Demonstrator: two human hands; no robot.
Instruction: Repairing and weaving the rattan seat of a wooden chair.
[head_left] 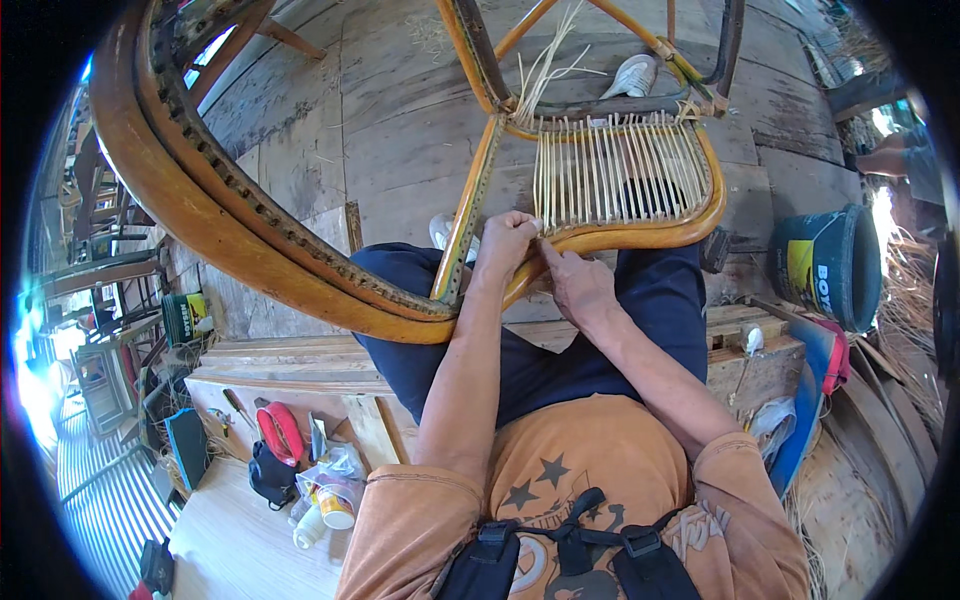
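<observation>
A curved yellow-brown rattan chair frame (640, 238) lies tilted across my lap. Pale cane strands (620, 170) run side by side over its seat opening, and loose strand ends (545, 75) stick up at the far side. My left hand (506, 243) is closed at the near-left corner of the seat, pinching the lower end of the leftmost strand against the rim. Just right of it and below the rim, my right hand (582, 287) has its bent fingers pressed to the frame's underside, the index fingertip beside my left fingers. What the right fingers hold is hidden.
The chair's thick curved rail (230, 235) sweeps across the left. A dark green bucket (828, 265) stands at right; a smaller one (184, 318) is far left. Behind my left arm, a bench carries a plastic bag with a cup (335, 510) and a red-and-black item (278, 435).
</observation>
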